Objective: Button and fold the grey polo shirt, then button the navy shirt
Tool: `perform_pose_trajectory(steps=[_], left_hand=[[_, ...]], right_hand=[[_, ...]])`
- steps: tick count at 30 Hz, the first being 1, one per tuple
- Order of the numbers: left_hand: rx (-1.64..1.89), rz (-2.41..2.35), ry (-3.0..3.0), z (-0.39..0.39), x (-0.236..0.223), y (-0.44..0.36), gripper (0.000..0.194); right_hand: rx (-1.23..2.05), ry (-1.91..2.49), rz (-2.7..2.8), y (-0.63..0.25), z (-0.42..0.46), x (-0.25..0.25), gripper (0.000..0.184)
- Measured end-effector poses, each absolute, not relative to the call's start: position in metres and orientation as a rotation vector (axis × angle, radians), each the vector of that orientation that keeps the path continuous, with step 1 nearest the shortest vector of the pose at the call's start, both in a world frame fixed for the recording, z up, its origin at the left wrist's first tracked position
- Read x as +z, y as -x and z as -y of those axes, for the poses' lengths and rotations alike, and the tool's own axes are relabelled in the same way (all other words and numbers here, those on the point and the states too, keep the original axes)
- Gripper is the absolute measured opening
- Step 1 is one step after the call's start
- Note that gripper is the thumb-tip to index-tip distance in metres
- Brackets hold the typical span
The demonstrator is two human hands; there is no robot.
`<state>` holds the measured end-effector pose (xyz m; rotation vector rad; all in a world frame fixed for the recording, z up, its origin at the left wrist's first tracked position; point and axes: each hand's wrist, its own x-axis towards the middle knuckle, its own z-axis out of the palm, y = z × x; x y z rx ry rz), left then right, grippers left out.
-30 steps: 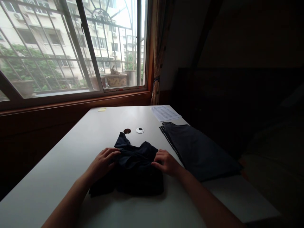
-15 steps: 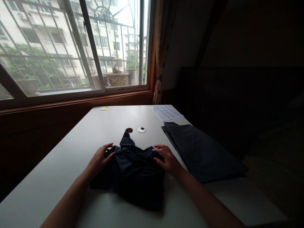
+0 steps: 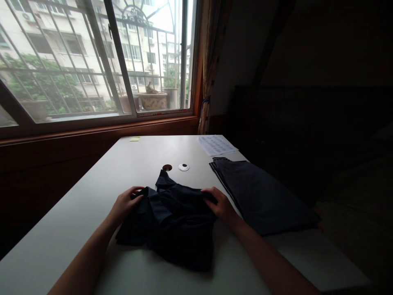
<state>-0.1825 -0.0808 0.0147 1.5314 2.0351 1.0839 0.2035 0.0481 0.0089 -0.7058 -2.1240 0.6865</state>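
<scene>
A crumpled dark navy garment (image 3: 175,221) lies on the white table (image 3: 89,196) in front of me; its exact kind is hard to make out in the dim light. My left hand (image 3: 127,203) pinches its upper left edge between thumb and fingers. At the upper right edge, my right hand (image 3: 220,203) grips the cloth the same way. One narrow end of the fabric points away from me, close to the round hole in the tabletop.
Folded dark trousers or similar cloth (image 3: 260,196) lie along the table's right side. Behind them are printed sheets (image 3: 217,145). A round hole (image 3: 167,168), a white round cover (image 3: 184,167) and a yellow sticky note (image 3: 134,139) are farther back. A barred window (image 3: 147,61) stands beyond.
Both hands have closed on the garment's upper edges. My right hand has shifted slightly right, drawing that edge of the cloth outward and flatter.
</scene>
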Motion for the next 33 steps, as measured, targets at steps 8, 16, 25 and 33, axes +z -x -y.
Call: perform_pose_trajectory(steps=[8, 16, 25, 33], left_hand=[[1.664, -1.854, -0.997, 0.09, 0.031, 0.186, 0.049], [1.914, -1.479, -0.65, 0.086, 0.035, 0.185, 0.042], [1.871, -1.274, -0.527, 0.081, 0.032, 0.177, 0.025], [1.915, -1.101, -0.556, 0.077, 0.029, 0.174, 0.029]], right_hand=[[0.513, 1.003, 1.711, -0.215, -0.061, 0.01, 0.025], [0.245, 1.028, 1.805, -0.214, -0.063, 0.005, 0.029], [0.013, 0.58, 2.278, -0.175, -0.019, 0.036, 0.031], [0.132, 0.788, 2.698, -0.101, -0.016, 0.045, 0.054]])
